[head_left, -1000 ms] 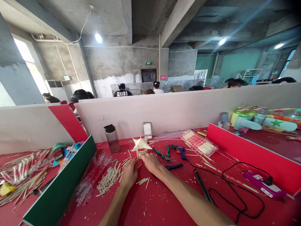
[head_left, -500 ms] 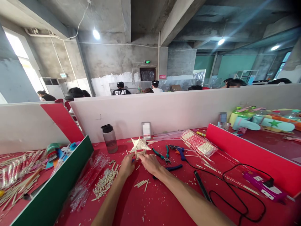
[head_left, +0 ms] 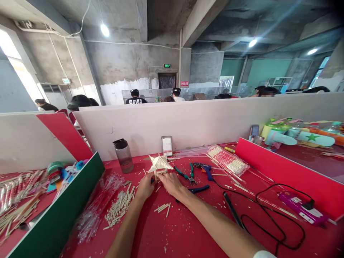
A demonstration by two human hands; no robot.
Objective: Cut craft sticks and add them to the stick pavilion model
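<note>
A small pavilion model of pale sticks (head_left: 160, 163), with a pointed star-like roof, stands upright on the red table. My left hand (head_left: 146, 186) is closed at the model's lower left, by a small dark blue thing mostly hidden under the fingers. From the right, my right hand (head_left: 170, 182) reaches to the model's base with bent fingers pressed together at its front. What the fingertips pinch is too small to make out. Short cut sticks (head_left: 162, 208) lie in front of the hands, and a pile of stick pieces (head_left: 120, 208) lies to the left.
Green-handled pliers (head_left: 191, 178), blue-handled cutters (head_left: 199, 189) and a glue gun (head_left: 205, 170) lie right of the hands. A dark bottle (head_left: 124, 156) stands behind left. Packaged sticks (head_left: 228, 160), a purple power strip (head_left: 302, 208) and its black cord are at the right. Low partitions border the table.
The camera view has shifted slightly. Both hands stay at the model's base, with only small finger movement.
</note>
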